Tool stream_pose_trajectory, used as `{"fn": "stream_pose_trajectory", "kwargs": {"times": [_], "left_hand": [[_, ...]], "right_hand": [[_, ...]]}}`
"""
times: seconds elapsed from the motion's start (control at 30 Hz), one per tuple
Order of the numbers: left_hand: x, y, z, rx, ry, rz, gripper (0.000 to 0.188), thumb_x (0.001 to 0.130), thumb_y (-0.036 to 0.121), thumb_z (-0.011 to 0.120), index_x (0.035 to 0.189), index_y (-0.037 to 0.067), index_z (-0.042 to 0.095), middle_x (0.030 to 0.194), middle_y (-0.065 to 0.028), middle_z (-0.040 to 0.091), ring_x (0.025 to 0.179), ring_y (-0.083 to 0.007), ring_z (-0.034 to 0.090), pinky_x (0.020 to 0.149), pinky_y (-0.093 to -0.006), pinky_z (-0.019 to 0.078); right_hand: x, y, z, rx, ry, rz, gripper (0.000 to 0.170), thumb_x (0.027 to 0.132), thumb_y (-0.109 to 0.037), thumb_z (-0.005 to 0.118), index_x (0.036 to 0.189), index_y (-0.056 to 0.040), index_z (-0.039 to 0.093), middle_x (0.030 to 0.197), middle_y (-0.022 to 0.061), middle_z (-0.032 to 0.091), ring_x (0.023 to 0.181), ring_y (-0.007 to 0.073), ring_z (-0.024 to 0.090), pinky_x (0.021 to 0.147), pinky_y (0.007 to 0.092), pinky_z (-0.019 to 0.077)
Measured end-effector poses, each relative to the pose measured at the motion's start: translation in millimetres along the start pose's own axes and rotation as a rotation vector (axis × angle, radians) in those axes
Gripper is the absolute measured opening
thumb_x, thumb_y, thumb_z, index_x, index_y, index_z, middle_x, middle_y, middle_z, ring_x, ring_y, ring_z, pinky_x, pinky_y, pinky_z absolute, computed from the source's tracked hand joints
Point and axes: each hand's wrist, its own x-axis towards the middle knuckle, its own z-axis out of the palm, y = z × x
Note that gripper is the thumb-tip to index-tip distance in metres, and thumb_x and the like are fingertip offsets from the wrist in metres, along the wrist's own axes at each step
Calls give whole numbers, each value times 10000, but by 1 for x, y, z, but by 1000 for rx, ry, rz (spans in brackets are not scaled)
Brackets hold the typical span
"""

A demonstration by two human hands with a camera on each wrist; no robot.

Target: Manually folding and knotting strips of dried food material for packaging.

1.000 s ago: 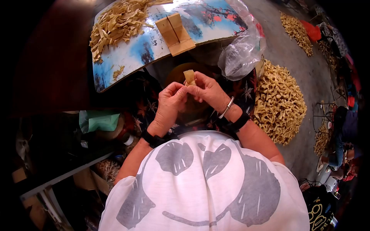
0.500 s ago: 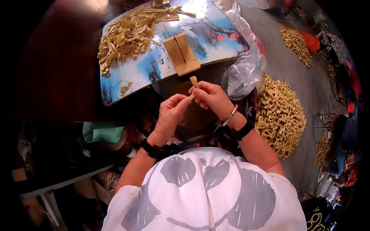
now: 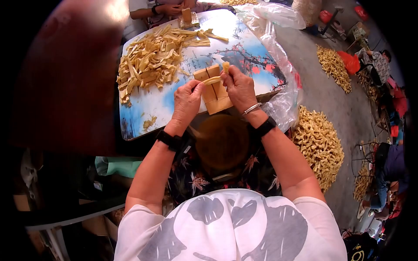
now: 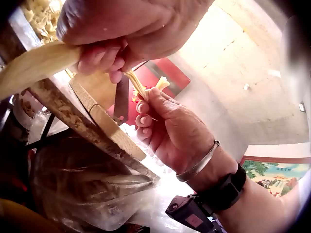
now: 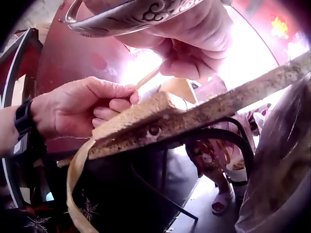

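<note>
A pale yellow strip (image 3: 212, 80) runs between both hands above a slotted wooden block (image 3: 217, 96) at the table's near edge. My left hand (image 3: 187, 102) pinches one end between thumb and fingers; a long tail of the strip (image 5: 75, 182) hangs below that hand in the right wrist view. My right hand (image 3: 240, 89) grips the other end, where a short folded tip (image 3: 226, 66) sticks up above the fingers. In the left wrist view the right hand (image 4: 177, 128) holds the strip with curled fingers.
A heap of loose strips (image 3: 152, 58) covers the left of the painted table (image 3: 167, 108). Clear plastic (image 3: 278, 108) hangs over its right edge. Knotted pieces (image 3: 318, 145) are piled on the floor at right. Another person's hands (image 3: 170, 9) are across the table.
Both hands have moved forward, from in front of the table edge to above the wooden block, and stand farther apart with the strip stretched between them. The head view has tilted up.
</note>
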Motion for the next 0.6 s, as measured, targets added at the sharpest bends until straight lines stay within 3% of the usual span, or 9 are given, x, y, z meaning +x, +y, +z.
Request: {"fn": "stream_pose_trajectory", "kwargs": {"times": [0.23,0.33,0.43,0.5,0.57,0.6], "left_hand": [[6,-6,7,-24,18,-162,207,943,169,595,876,-6,681,647,40,521,625,-50,467,561,-232,379],[7,-12,-2,-104,54,-240,214,954,172,581,894,1,695,644,30,540,595,-71,487,560,-239,399],[-10,-11,-12,-442,-51,-332,214,968,159,552,943,-1,690,660,8,569,576,-93,503,569,-250,423],[-32,1,-18,-710,-96,-336,213,983,160,540,990,-4,675,708,26,554,593,-74,487,584,-226,418],[-56,6,-18,-657,-147,-285,172,971,117,560,1050,-8,648,812,-6,609,697,-84,554,688,-223,468],[-69,15,-10,-656,-140,-289,161,966,105,567,1046,-8,648,819,-7,616,719,-86,566,709,-224,474]], "right_hand": [[-3,12,10,-335,-94,-13,162,911,-248,609,930,-88,597,812,186,657,793,408,632,665,487,500],[-7,33,1,-397,-83,-69,162,940,-207,575,914,-50,606,755,171,647,709,362,641,623,412,502],[-21,21,-22,-133,-180,37,154,933,-185,551,904,-45,609,808,188,662,796,400,637,673,488,501],[-42,6,-37,-53,-246,71,177,935,-195,571,933,-30,634,763,187,659,734,373,652,649,450,508],[-67,-8,-48,16,-328,142,194,928,-221,605,974,-37,647,723,175,654,687,346,659,633,422,512],[-81,-3,-46,-39,-276,64,258,904,-263,657,1040,-43,652,658,149,637,623,296,658,603,377,510]]}}
